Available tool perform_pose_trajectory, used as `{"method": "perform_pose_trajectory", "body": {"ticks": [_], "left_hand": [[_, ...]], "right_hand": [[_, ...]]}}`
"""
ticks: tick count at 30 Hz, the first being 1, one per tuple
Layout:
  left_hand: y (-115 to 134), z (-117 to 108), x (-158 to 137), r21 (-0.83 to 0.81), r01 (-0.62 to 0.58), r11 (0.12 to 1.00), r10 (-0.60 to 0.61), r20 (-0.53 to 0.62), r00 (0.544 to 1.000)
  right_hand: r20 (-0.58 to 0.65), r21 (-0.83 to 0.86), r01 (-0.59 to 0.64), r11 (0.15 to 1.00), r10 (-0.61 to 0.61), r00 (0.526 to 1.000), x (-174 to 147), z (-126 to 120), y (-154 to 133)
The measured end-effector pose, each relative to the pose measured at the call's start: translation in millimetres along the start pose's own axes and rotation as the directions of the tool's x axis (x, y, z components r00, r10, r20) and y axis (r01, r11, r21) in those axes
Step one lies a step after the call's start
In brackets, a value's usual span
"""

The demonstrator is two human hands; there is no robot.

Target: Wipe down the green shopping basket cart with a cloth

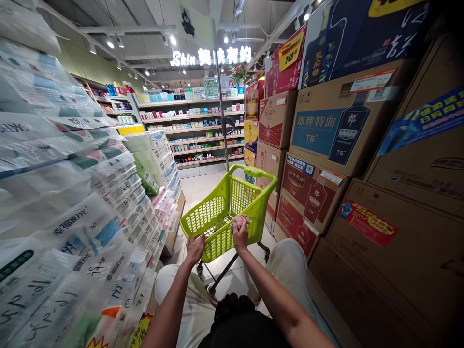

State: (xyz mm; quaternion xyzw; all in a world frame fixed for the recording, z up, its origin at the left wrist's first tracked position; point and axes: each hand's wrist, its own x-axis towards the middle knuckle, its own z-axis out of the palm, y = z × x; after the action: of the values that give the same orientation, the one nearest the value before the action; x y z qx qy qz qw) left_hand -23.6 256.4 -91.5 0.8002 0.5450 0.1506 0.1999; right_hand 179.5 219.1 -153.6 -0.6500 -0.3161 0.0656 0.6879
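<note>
The lime-green shopping trolley [222, 243] stands on the pale tiled floor [198, 180], directly in front of the person's knees [290, 263]. The right hand [240, 234] is closed around a bunched pinkish cloth [239, 220], at the top rim of the basket's near side. The left hand [195, 248] lies by the near left corner, its fingers bent over the rim; how firmly it grips, one cannot tell. Below the perforated basket, dark legs run down to small castors [211, 290]. A thin metal pole [221, 101] rises beside the trolley's far side and bears a pale sign [201, 29] with a dark bear; whether pole and trolley are joined cannot be told. On the left, plastic-wrapped paper packs [78, 222] are piled high, some with handwritten prices. On the right, printed liquor cartons [300, 193] form a tall stack. Farther off, shelves [192, 116] carry rows of small packages beneath lit lettering [210, 56] that begins "Skin".
</note>
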Motion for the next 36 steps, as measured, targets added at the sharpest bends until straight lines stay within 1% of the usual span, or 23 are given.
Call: {"method": "perform_pose_trajectory", "body": {"ticks": [2,3,6,7,8,12,14,16,17,18,22,23,24,25,28,29,31,34,36], "left_hand": [[-1,0,0,-0.003,-0.005,1.000,0.005,0.000,1.000],[-1,0,-1,-0.007,-0.007,1.000,0.007,-0.001,1.000],[-2,0,-5,-0.022,-0.017,1.000,0.017,-0.012,1.000],[-3,-1,-8,-0.026,-0.022,0.999,0.021,-0.017,1.000],[-3,-1,-10,-0.028,-0.028,0.999,0.027,-0.023,0.999],[-3,0,-19,-0.025,-0.055,0.998,0.054,-0.057,0.997],[-4,1,-20,-0.013,-0.069,0.998,0.068,-0.093,0.993],[-4,3,-21,-0.003,-0.078,0.997,0.077,-0.125,0.989],[-4,4,-21,-0.003,-0.080,0.997,0.079,-0.133,0.988],[-4,5,-21,-0.007,-0.082,0.997,0.081,-0.134,0.988],[-3,9,-23,-0.057,-0.084,0.995,0.078,-0.107,0.991],[-3,9,-24,-0.068,-0.084,0.994,0.077,-0.105,0.991],[-2,10,-25,-0.076,-0.085,0.994,0.076,-0.106,0.991],[-2,10,-26,-0.080,-0.087,0.993,0.078,-0.108,0.991],[0,10,-27,-0.085,-0.093,0.992,0.082,-0.120,0.989],[1,10,-27,-0.086,-0.089,0.992,0.078,-0.122,0.989],[2,9,-27,-0.088,-0.079,0.993,0.068,-0.121,0.990],[3,9,-25,-0.090,-0.072,0.993,0.061,-0.121,0.991],[4,9,-25,-0.084,-0.073,0.994,0.062,-0.129,0.990]], "right_hand": [[0.009,0.015,0.026,1.000,-0.026,1.000,-1,0,-3],[0.012,0.015,0.004,1.000,-0.004,1.000,-3,0,-3],[0.008,-0.004,-0.127,0.992,0.127,0.992,-11,1,0],[0.004,-0.008,-0.151,0.988,0.151,0.989,-12,1,0],[0.000,-0.005,-0.150,0.989,0.150,0.989,-13,2,-1],[-0.024,0.047,-0.032,0.998,0.033,0.999,-15,4,-2],[-0.035,0.052,-0.064,0.997,0.066,0.997,-23,3,2],[-0.022,0.039,-0.143,0.989,0.144,0.989,-29,1,4],[-0.006,0.036,-0.164,0.986,0.165,0.986,-31,-1,2],[0.011,0.039,-0.160,0.986,0.160,0.987,-30,-2,-2],[0.030,0.073,-0.007,0.997,0.005,1.000,-18,-9,-24],[0.026,0.070,0.010,0.998,-0.012,1.000,-16,-10,-25],[0.017,0.062,0.002,0.998,-0.003,1.000,-18,-12,-24],[0.006,0.052,-0.031,0.998,0.031,1.000,-20,-13,-20],[-0.017,0.027,-0.176,0.984,0.176,0.984,-32,-15,-5],[-0.016,0.026,-0.204,0.979,0.204,0.979,-33,-15,-2],[-0.003,0.034,-0.208,0.978,0.208,0.978,-30,-12,-2],[0.008,0.079,-0.140,0.987,0.140,0.990,-21,-8,-9],[-0.003,0.085,-0.125,0.988,0.126,0.992,-19,-7,-10]]}}
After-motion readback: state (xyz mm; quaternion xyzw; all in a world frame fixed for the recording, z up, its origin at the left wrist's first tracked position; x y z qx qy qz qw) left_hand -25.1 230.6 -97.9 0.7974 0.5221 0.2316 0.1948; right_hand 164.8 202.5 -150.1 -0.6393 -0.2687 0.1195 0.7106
